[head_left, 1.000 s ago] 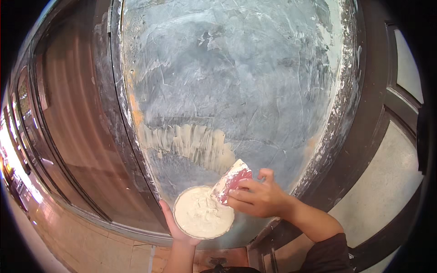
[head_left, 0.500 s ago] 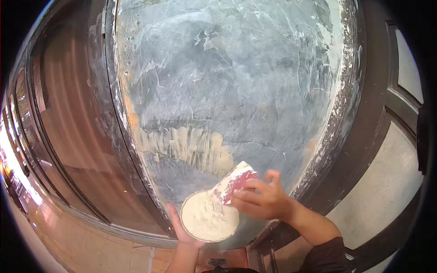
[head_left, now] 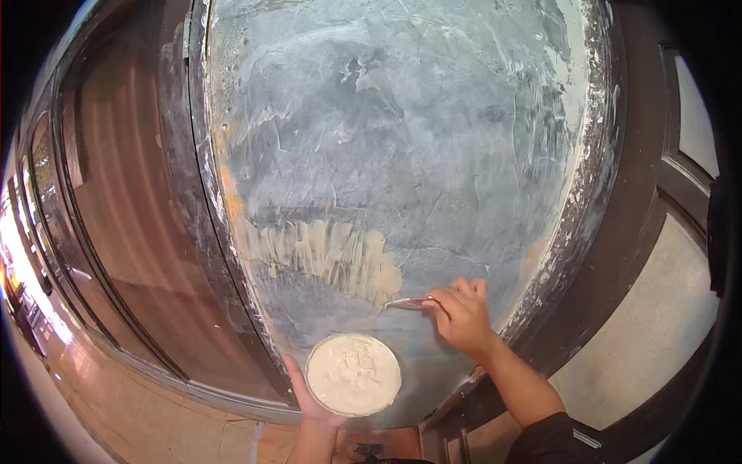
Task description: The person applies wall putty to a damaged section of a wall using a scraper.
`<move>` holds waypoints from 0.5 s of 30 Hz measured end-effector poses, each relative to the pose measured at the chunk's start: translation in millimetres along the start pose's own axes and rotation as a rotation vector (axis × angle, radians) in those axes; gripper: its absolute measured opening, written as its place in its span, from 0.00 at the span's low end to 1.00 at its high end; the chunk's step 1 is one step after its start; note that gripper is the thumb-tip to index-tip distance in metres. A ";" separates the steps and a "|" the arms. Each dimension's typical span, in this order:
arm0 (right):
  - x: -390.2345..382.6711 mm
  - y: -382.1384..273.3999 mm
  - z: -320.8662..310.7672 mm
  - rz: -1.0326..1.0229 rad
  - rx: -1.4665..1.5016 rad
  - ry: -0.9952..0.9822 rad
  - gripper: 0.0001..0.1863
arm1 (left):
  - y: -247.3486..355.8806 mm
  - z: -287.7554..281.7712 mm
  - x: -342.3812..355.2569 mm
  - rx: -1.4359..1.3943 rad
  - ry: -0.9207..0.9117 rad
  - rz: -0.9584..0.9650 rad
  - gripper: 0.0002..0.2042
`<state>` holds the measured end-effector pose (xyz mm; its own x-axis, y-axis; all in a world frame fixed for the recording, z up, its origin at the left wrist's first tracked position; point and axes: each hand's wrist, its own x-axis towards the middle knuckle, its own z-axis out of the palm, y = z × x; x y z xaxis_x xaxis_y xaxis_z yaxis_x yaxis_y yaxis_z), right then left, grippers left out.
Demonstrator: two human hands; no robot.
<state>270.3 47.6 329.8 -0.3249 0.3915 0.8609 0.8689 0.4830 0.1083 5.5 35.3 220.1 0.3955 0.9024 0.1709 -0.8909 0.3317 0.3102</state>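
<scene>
Clearly, the right hand (head_left: 462,317), forearm (head_left: 524,383) aslant, points a scraper (head_left: 408,303) left.

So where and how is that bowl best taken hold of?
Probably by the outer wall of the bowl, from the left and below, where the left hand holds it. Its round open top faces up, and paste fills it close to the rim, so gripping over the edge would likely get messy.

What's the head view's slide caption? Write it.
Left hand holds a bowl of paste; right hand holds a scraper by the grey wall.
</scene>
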 end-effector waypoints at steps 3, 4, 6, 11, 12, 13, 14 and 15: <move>-2.8 4.4 8.0 0.067 -0.005 0.010 0.06 | 2.5 1.9 1.6 -0.019 0.036 0.000 0.51; -4.1 5.7 10.1 0.118 -0.013 -0.005 0.06 | 2.8 0.4 1.2 -0.028 0.047 0.012 0.51; -1.9 6.8 10.6 0.169 -0.019 -0.020 0.05 | 3.4 -3.5 2.5 -0.036 0.058 0.024 0.51; -0.3 4.5 7.8 0.271 0.080 -0.001 0.07 | 4.6 -14.2 1.2 0.043 0.093 0.007 0.52; -0.9 3.4 8.6 0.271 0.081 -0.002 0.07 | 4.2 -16.4 2.0 0.043 0.095 0.007 0.52; -0.6 1.8 9.6 0.287 0.060 -0.033 0.07 | 4.2 -18.3 3.8 -0.035 0.116 0.009 0.52; -0.5 0.9 10.2 0.302 0.039 -0.064 0.07 | 4.3 -18.5 4.5 -0.113 0.136 0.012 0.52; 1.0 2.5 11.2 0.303 0.040 -0.064 0.07 | 4.2 -17.2 3.8 -0.112 0.137 0.012 0.52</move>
<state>267.9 58.0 325.4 -0.0776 0.5705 0.8176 0.9148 0.3668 -0.1691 -0.6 44.9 206.0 0.3576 0.9329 0.0428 -0.9176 0.3425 0.2015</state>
